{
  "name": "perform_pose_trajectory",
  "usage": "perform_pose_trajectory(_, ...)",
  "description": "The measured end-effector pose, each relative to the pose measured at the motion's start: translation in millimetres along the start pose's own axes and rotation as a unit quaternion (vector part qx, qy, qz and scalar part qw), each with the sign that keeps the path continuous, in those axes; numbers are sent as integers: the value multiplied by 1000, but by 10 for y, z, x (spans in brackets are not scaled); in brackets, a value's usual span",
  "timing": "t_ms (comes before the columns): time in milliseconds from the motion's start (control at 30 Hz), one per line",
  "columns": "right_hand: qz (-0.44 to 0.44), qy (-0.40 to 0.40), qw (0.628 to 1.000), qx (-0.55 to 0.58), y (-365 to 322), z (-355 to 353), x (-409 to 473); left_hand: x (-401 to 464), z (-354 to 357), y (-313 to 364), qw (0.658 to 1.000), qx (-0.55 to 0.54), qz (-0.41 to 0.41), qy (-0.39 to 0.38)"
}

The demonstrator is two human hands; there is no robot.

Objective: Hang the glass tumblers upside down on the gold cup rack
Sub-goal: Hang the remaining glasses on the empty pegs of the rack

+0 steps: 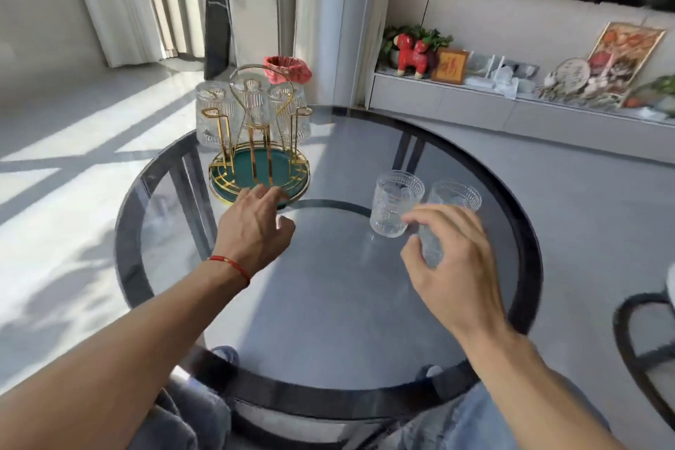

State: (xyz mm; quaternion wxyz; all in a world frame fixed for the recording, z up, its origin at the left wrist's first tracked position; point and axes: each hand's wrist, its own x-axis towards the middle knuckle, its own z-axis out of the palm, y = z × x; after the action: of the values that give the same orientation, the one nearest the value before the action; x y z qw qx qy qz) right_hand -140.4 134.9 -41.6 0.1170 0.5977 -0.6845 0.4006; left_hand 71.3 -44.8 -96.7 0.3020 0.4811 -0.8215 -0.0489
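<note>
The gold cup rack [255, 142] with a green round base stands at the far left of the round glass table [328, 303]. Three ribbed glass tumblers hang upside down on it: one at the left [213, 113], one in the middle [254, 102], one at the right [292, 110]. Two more tumblers stand upright at the right of the table, one [392, 203] to the left of the other [451, 199]. My left hand [255, 226] reaches to the rack's base, fingers apart. My right hand [456, 259] hovers open around the right upright tumbler, partly hiding it.
The table has a dark rim and dark legs seen through the glass. A red-covered bin [288, 69] stands on the floor behind the rack. A low shelf [511, 102] with ornaments runs along the right wall. A chair edge [643, 340] shows at the right.
</note>
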Motion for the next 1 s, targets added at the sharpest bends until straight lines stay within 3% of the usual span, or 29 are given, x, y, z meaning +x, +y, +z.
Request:
perform_pose_trajectory(100, 160, 2, 986, -49, 292, -153, -172, -163, -4, 291, 998, -57, 13, 10)
perform_pose_trajectory(200, 339, -118, 930, 81, 453, -159, -233, -347, 1, 643, 982, -186, 10, -18)
perform_pose_trajectory(267, 397, -163, 890, 153, 535, -99, -222, -439, 17, 813, 973, -218, 45, -57)
perform_pose_trajectory(500, 388, -154, 897, 144, 687, 116, -118, -527, 58, 992, 954, -263, 74, -125)
perform_pose_trajectory(767, 276, -242, 926, 92, 302, 34, -212, -517, 15, 1065, 883, -383, -36, -267)
perform_pose_trajectory(900, 185, -239, 947, 104, 111, 75, -250, -479, -92, 1024, 922, -317, -48, -216)
perform_pose_trajectory(1000, 155, -220, 947, 176, 54, 150, -198, -393, -237, 939, 937, -295, -47, -180)
